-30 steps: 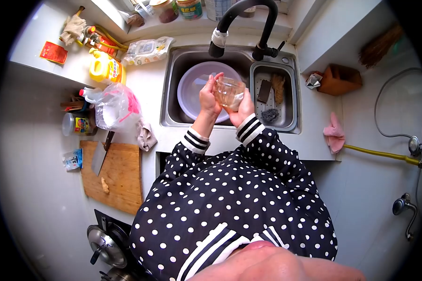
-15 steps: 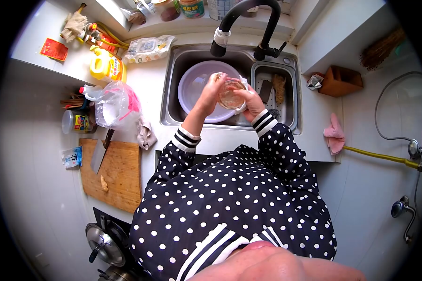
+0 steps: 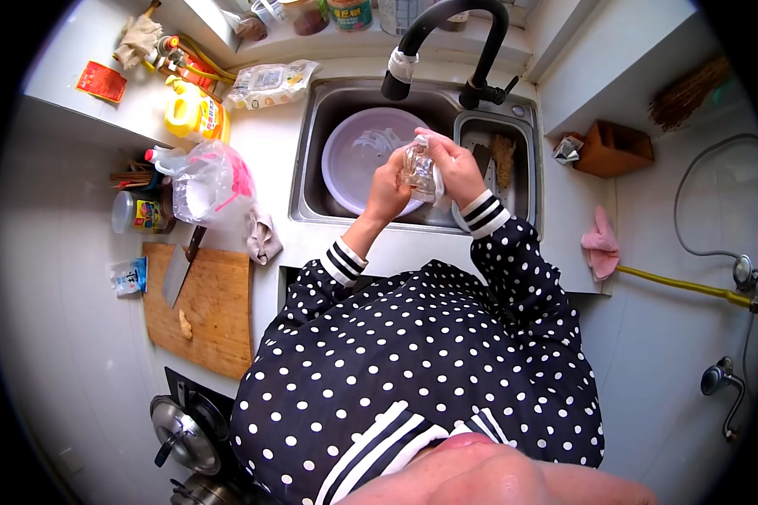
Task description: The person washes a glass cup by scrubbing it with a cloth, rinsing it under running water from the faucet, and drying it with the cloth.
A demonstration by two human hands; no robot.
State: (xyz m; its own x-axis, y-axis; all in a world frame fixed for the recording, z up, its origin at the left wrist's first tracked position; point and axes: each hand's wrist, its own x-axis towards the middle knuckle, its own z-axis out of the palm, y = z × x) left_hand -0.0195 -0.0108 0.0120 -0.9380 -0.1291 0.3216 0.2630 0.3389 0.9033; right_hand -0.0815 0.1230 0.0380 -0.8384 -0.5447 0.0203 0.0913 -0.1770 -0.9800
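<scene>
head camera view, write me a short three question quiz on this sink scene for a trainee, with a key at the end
1. Multiple choice: what is held between the left hand and the right hand?
A) a pot lid
B) a clear glass container
C) a sponge

2. True or false: the knife has its blade on the wooden cutting board.

3. Fill in the gap: the pale purple basin stands in the ____ (larger or smaller) compartment of the sink.

Key: 1. B; 2. true; 3. larger
</scene>
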